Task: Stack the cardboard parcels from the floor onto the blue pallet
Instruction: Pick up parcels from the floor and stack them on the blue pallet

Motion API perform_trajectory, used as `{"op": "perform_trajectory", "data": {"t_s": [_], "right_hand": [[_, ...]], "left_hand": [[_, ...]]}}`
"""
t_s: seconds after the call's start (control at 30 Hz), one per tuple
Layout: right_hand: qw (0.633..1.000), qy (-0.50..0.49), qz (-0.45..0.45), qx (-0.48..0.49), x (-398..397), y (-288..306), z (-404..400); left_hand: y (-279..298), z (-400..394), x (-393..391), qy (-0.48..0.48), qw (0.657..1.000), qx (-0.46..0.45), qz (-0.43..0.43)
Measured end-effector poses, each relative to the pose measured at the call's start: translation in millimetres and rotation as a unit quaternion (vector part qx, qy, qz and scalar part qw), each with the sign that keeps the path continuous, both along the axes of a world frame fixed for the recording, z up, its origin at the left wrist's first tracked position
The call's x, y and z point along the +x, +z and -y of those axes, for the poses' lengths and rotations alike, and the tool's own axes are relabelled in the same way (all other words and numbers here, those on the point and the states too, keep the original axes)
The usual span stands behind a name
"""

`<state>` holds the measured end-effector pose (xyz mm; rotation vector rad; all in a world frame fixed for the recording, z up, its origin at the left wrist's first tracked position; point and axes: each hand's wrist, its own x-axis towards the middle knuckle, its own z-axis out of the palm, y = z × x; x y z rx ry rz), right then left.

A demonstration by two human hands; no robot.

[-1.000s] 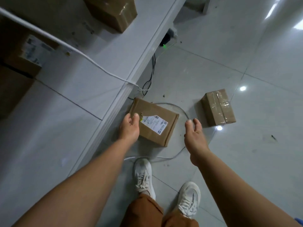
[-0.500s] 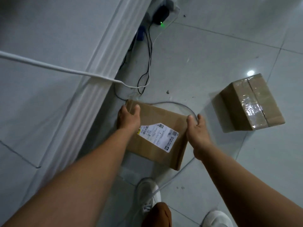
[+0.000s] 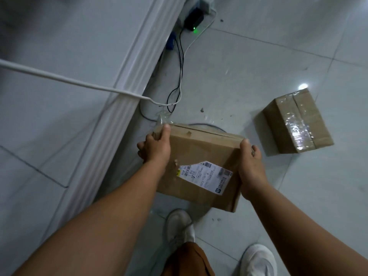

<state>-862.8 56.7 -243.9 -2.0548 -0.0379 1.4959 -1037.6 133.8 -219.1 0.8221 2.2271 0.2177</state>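
Parcel with a printed label (image 3: 201, 168) is seen in the head view, clasped on its two short sides between both hands, low over the tiled floor (image 3: 258, 62) and tilted a little toward the camera. On the left side the left hand (image 3: 156, 146) is wrapped round the far corner, thumb on top and fingers curled under the edge; on the right side the right hand (image 3: 252, 166) is pressed against the wall with its thumb hooked over the top rim. Each grip is thus closed on the cardboard. To the right of the grip, well apart, a second taped parcel (image 3: 297, 120) lies on the floor. Beyond the grip, cables (image 3: 180, 76) trail from a power adapter (image 3: 194, 21). The pick-up step is judged to be in hand. The blue pallet is not in view, so the next move calls for the load to be raised clear of the cables and carried round to wherever the pallet stands.
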Motion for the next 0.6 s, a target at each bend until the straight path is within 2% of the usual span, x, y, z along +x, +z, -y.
{"op": "perform_trajectory", "data": {"t_s": [0.3,0.6], "right_hand": [[0.993,-0.031,0.111,0.027,67,127,46],[0.977,-0.149,0.145,0.054,122,236,112]], "left_hand": [[113,52,61,0.085,0.987,0.024,0.136],[220,100,125,0.019,0.977,0.067,0.200]]}}
